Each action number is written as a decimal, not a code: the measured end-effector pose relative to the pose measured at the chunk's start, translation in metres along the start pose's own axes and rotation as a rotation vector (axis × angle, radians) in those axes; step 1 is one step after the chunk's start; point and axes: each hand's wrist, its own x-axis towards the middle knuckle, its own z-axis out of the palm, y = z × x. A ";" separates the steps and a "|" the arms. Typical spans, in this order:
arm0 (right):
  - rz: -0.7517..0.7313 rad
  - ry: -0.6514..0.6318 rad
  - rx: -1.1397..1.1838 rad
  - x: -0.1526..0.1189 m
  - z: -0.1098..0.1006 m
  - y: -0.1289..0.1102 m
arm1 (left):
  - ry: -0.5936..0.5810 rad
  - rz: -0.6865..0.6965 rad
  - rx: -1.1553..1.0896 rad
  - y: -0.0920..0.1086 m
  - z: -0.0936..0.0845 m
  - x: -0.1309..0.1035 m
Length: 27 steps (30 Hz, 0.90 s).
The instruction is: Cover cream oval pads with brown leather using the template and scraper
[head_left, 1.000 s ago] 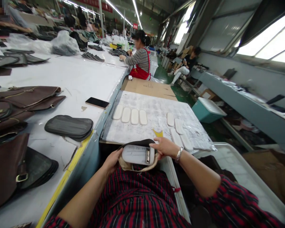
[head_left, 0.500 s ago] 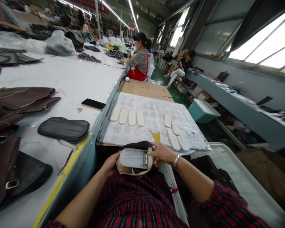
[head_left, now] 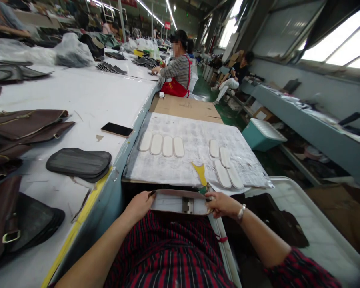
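Stretched between my two hands above my lap is a small brown leather bag (head_left: 180,193), its mouth facing up. Inside it lies a white plate (head_left: 169,203) with a metal clip (head_left: 187,205) on it. My left hand (head_left: 139,206) is closed on the bag's left end, and my right hand (head_left: 223,205) pinches its right end. Just beyond the bag, a yellow piece (head_left: 200,173) rests at the near edge of the white-covered board (head_left: 189,170). Pale oval pieces (head_left: 168,146) form a row on that board, with more oval pieces (head_left: 222,174) to the right.
On the white table (head_left: 87,96) at left are a phone (head_left: 117,129), a stack of dark oval pieces (head_left: 78,163) and brown leather bags (head_left: 30,128). A white bin (head_left: 291,188) holding dark items stands at my right. A co-worker (head_left: 180,66) sits ahead.
The bag has tilted, so the plate inside shows as a narrow strip. My right hand has moved right to the bag's end, and the bag's mouth is pulled wider.
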 end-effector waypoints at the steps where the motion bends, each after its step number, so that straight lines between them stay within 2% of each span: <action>1: -0.006 0.012 -0.002 0.003 -0.001 0.013 | 0.004 0.016 0.030 0.003 0.000 -0.001; 3: -0.042 0.042 -0.009 0.009 0.000 0.026 | 0.006 0.078 0.105 0.012 0.000 0.001; 5: -0.142 0.132 -0.089 0.013 0.004 0.024 | -0.034 0.165 0.170 0.022 0.001 0.007; 8: -0.470 0.288 -0.480 0.014 0.011 0.008 | -0.175 0.179 0.195 0.036 0.005 0.025; 10: -0.603 0.280 -0.755 0.017 0.015 -0.004 | -0.261 0.117 0.198 0.042 0.007 0.039; 12: -0.573 0.203 -0.854 0.024 0.016 -0.012 | -0.326 0.075 0.213 0.046 0.007 0.052; 16: -0.525 0.054 -0.794 0.046 0.002 -0.019 | -0.488 -0.008 0.240 0.051 0.004 0.070; 19: -0.493 -0.102 -0.720 0.060 -0.012 -0.020 | -0.587 -0.087 0.247 0.055 0.004 0.074; 22: -0.462 -0.231 -0.652 0.064 -0.018 -0.015 | -0.622 -0.129 0.230 0.060 0.002 0.069; 24: -0.506 -0.225 -0.571 0.059 -0.017 -0.006 | -0.599 -0.137 0.213 0.061 -0.003 0.059; 27: -0.466 -0.017 -0.415 0.045 -0.009 0.018 | -0.490 -0.144 0.211 0.054 -0.015 0.034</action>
